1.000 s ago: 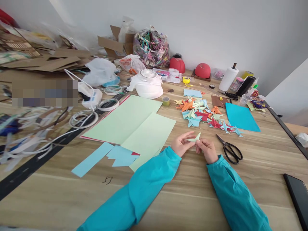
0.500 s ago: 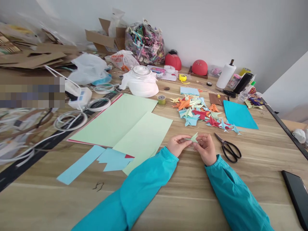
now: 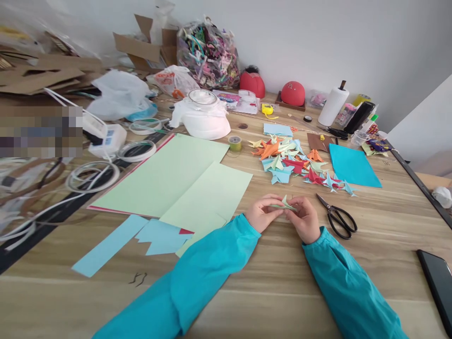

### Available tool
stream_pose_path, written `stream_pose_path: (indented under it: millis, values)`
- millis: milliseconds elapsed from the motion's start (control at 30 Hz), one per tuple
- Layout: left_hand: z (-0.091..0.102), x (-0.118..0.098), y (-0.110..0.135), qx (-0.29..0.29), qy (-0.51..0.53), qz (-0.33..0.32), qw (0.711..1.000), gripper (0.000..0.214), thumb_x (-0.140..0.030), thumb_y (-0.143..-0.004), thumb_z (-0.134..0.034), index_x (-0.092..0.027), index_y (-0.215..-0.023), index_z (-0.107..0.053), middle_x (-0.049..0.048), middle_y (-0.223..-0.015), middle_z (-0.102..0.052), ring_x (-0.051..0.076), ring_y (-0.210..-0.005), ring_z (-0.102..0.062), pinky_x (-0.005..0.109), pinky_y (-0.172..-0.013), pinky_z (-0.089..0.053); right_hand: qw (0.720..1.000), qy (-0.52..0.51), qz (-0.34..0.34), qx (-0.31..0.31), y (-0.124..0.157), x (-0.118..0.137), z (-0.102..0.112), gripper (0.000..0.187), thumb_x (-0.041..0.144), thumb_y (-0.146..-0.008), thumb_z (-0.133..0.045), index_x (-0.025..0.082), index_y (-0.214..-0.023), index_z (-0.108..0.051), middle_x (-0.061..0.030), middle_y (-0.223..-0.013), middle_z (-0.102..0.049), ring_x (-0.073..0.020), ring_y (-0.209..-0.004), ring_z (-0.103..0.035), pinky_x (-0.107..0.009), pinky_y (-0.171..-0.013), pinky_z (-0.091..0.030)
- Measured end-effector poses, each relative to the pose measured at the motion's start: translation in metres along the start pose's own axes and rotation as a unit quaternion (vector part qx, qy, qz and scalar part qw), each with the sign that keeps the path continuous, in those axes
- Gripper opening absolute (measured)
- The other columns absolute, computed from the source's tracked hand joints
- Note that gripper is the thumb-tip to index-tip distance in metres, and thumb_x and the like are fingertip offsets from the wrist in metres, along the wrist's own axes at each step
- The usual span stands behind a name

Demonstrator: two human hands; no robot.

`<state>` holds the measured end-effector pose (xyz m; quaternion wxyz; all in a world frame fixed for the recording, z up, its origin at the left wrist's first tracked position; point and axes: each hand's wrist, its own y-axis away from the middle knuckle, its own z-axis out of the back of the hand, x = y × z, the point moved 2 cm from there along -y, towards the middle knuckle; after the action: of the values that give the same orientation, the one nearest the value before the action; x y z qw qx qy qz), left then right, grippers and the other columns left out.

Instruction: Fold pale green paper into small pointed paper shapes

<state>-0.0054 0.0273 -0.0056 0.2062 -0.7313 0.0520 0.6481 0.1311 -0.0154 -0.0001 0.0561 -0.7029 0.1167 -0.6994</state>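
A small folded origami crane (image 3: 286, 203) of pale green paper is held just above the table, a pointed piece sticking up. My left hand (image 3: 265, 213) pinches its left side between thumb and fingers. On the other side, my right hand (image 3: 302, 218) grips the right part with thumb and forefinger. Fingers partly cover the paper. Beyond my hands lies a pile of folded paper cranes (image 3: 294, 165) in orange, red, blue, yellow and green. Black-handled scissors (image 3: 339, 216) rest to the right of my right hand.
Pale green paper sheets (image 3: 208, 193) and light blue strips (image 3: 109, 246) lie at the left. A turquoise sheet (image 3: 355, 165) is right of the pile, a phone (image 3: 436, 282) at the right edge. White cables (image 3: 93, 176), plastic bags (image 3: 118, 94) and a spool (image 3: 235, 143) stand farther back.
The crane has turned a little between my fingers, its upright point now narrower. Both hands keep hold of it. The whole view has shifted slightly.
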Motion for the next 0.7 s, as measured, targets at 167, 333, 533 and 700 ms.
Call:
stream_pose_path:
  millis: [167,333,533,700]
  values:
    - [0.000,0.002,-0.005,-0.015,0.013,0.014,1.000,0.009,-0.017,-0.061,-0.070,-0.013,-0.069,-0.069,0.0073,-0.083,-0.064,0.017,-0.081,-0.060,0.030,-0.077,-0.049,0.999,0.030,-0.020,0.027,-0.001,0.000,0.002,0.015,0.029,-0.074,-0.063,0.021,-0.083,-0.055,-0.0010,-0.076,-0.056,-0.0117,-0.061,-0.053,-0.023,-0.050,-0.046]
    - [0.001,-0.004,-0.009,0.007,0.018,0.023,1.000,0.010,-0.018,-0.061,-0.070,-0.013,-0.070,-0.069,0.0080,-0.086,-0.066,0.018,-0.083,-0.061,0.030,-0.077,-0.050,0.998,0.052,-0.034,0.024,-0.002,-0.001,0.004,0.016,0.031,-0.073,-0.064,0.020,-0.082,-0.056,-0.0014,-0.075,-0.058,-0.0119,-0.059,-0.054,-0.024,-0.049,-0.045]
    - [-0.003,-0.007,-0.013,0.024,0.038,0.079,0.996,0.020,-0.025,-0.059,-0.073,-0.013,-0.074,-0.068,0.0060,-0.085,-0.066,0.017,-0.078,-0.062,0.028,-0.069,-0.053,0.996,-0.010,-0.079,0.029,-0.005,-0.001,0.006,0.019,0.034,-0.072,-0.065,0.020,-0.079,-0.055,0.0026,-0.059,-0.059,-0.0106,-0.047,-0.053,-0.023,-0.044,-0.043]
    - [-0.007,-0.006,-0.011,0.047,0.091,0.149,0.984,0.034,-0.031,-0.056,-0.075,-0.011,-0.082,-0.067,0.0044,-0.078,-0.066,0.015,-0.067,-0.062,0.028,-0.064,-0.054,0.994,-0.045,-0.093,0.026,-0.006,0.002,0.006,0.021,0.035,-0.073,-0.064,0.019,-0.080,-0.054,0.0032,-0.056,-0.060,-0.0103,-0.044,-0.053,-0.022,-0.041,-0.043]
